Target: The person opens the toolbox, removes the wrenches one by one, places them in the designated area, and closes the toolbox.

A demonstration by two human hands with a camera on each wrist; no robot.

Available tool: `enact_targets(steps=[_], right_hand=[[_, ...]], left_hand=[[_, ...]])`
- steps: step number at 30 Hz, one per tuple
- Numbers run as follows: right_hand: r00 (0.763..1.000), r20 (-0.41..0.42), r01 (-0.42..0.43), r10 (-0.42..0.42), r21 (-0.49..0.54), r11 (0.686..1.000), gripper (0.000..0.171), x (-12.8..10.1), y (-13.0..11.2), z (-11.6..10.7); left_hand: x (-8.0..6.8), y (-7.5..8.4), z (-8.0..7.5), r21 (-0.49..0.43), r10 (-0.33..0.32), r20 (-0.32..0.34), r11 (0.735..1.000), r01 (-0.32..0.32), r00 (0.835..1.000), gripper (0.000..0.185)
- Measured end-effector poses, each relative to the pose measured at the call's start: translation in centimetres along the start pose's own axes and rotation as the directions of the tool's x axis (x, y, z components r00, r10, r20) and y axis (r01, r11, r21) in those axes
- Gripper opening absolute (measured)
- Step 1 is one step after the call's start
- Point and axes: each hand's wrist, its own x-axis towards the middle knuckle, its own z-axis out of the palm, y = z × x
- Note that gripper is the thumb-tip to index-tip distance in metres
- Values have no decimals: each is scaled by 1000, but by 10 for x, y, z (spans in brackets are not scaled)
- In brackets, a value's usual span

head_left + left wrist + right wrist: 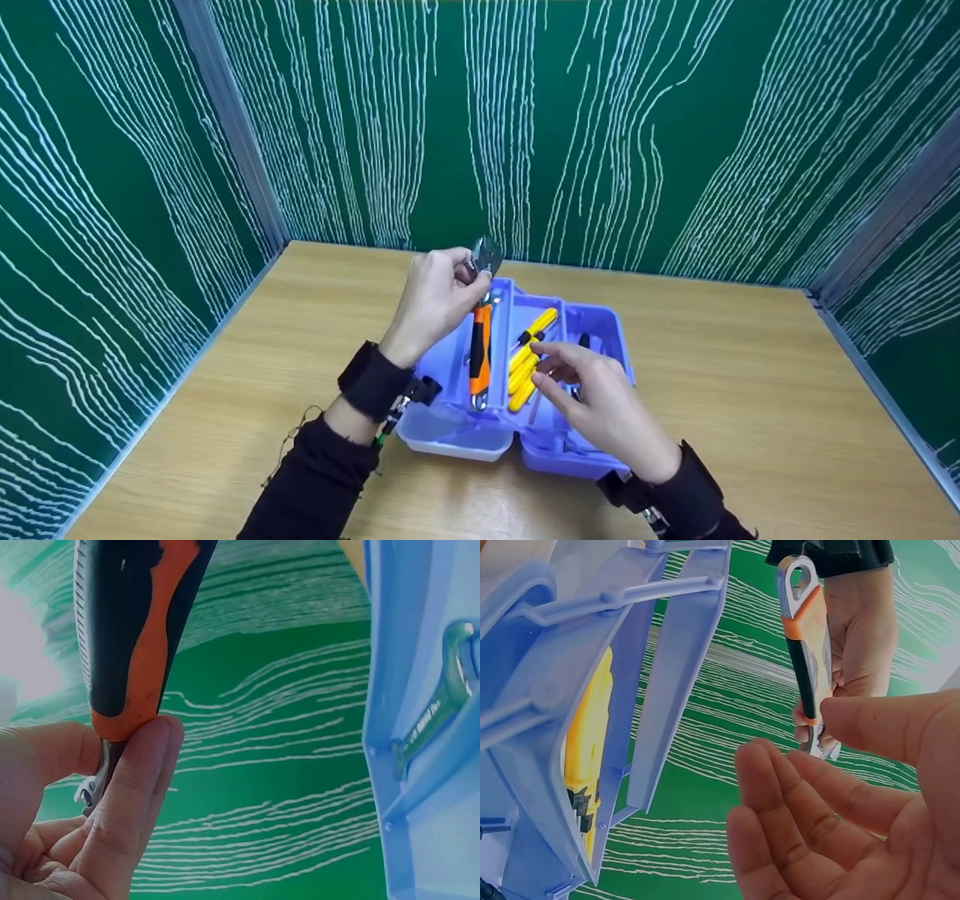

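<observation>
orange wrench (484, 349) sticks out from the left hand (436, 298), which pinches it near one end. that small grip could let the long end swing and bump the purple box (606, 328) close by. the right hand (592, 390) holds nothing, fingers loosely apart.

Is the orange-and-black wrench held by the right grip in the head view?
No, the left grip pinches the orange-and-black wrench near one end, while the right grip holds nothing.
</observation>
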Motion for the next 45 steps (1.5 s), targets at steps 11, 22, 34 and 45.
enact_targets(steps=[11, 22, 34, 45], right_hand=[[1000, 31, -4, 3, 37, 999, 36, -5, -2, 1], [990, 137, -10, -15, 178, 984, 41, -17, -10, 3], [983, 186, -37, -12, 254, 967, 36, -22, -6, 7], [987, 160, -76, 20, 348, 934, 32, -29, -1, 10]], left_hand=[[-18, 8, 8, -89, 81, -24, 993, -83, 996, 6], [-33, 14, 17, -207, 125, -28, 970, -128, 992, 9], [-45, 12, 32, -326, 156, -51, 931, -164, 986, 11], [-54, 11, 44, -454, 104, -17, 886, -100, 994, 28]])
